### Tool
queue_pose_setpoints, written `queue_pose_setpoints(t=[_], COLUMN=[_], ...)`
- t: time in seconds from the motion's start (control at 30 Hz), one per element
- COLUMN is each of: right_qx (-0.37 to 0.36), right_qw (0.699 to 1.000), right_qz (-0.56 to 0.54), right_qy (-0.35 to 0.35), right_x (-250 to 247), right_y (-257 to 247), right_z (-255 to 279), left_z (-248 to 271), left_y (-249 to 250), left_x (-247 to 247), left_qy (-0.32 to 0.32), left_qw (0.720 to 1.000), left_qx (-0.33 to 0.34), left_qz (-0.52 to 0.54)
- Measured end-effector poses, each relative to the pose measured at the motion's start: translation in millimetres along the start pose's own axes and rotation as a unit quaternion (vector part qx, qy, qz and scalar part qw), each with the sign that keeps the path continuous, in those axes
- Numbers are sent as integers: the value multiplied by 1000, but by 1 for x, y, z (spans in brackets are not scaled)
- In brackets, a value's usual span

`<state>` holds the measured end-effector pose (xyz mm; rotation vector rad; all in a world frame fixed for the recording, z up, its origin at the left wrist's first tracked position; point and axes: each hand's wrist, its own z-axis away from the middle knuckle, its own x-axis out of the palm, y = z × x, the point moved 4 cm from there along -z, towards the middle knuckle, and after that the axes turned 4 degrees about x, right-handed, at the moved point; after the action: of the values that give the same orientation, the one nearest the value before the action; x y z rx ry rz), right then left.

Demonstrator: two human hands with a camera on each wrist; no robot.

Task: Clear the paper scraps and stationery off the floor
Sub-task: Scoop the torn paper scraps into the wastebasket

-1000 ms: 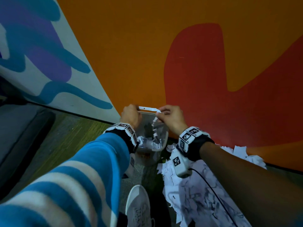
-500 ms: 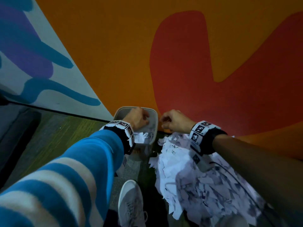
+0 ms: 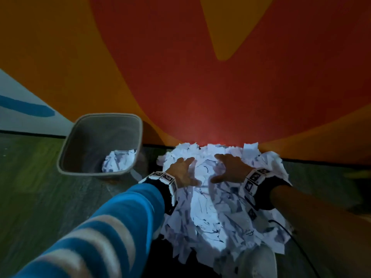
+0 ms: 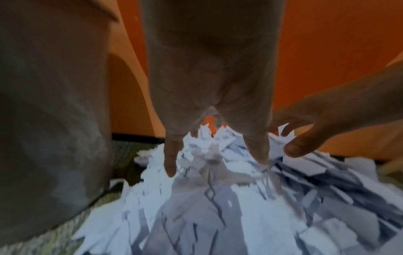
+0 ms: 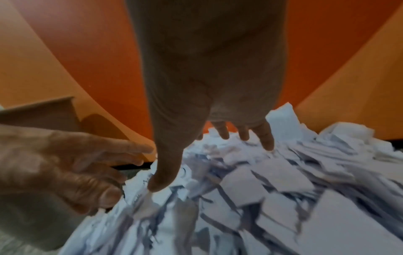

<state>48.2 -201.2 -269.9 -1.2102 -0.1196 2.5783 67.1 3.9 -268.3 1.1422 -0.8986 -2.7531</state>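
- Most of the paper scraps [image 3: 216,209] still lie heaped on the floor [image 3: 40,197] against the orange wall [image 3: 140,57], just right of the grey bin [image 3: 100,145].
- One small wad [image 3: 118,160] sits in the bin, where both hands were a second ago.
- Both have since swung right onto the heap: left hand [image 3: 181,173] and right hand [image 3: 230,169], each grip apart, fingers spread, holding nothing.
- Judged: another scoop is starting; no stationery shows.

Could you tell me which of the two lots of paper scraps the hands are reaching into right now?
The big heap on the floor by the wall; both hands, left and right, spread over it. The small wad lies in the bin, untouched.
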Motion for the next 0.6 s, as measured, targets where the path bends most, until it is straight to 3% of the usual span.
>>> queue_pose_setpoints(t=[0.1, 0.23, 0.33, 0.47, 0.6], right_qx=[-1, 15, -25, 22, -33], right_qw=[999, 999, 998, 997, 994], right_qz=[44, 18, 63, 44, 48], right_qy=[-11, -39, -1, 52, 88], right_x=[17, 50, 65, 59, 40], right_y=[10, 30, 26, 16, 9], right_z=[-3, -23, -31, -21, -16], left_z=[-10, -36, -46, -48, -39], left_y=[-14, -18, -19, -15, -20], left_x=[22, 58, 72, 66, 48], left_qy=[-1, -22, 0, 71, 96], left_qw=[1000, 998, 998, 993, 991], left_qx=[-31, -54, -69, -73, -68], left_qz=[3, -3, -15, -60, -58])
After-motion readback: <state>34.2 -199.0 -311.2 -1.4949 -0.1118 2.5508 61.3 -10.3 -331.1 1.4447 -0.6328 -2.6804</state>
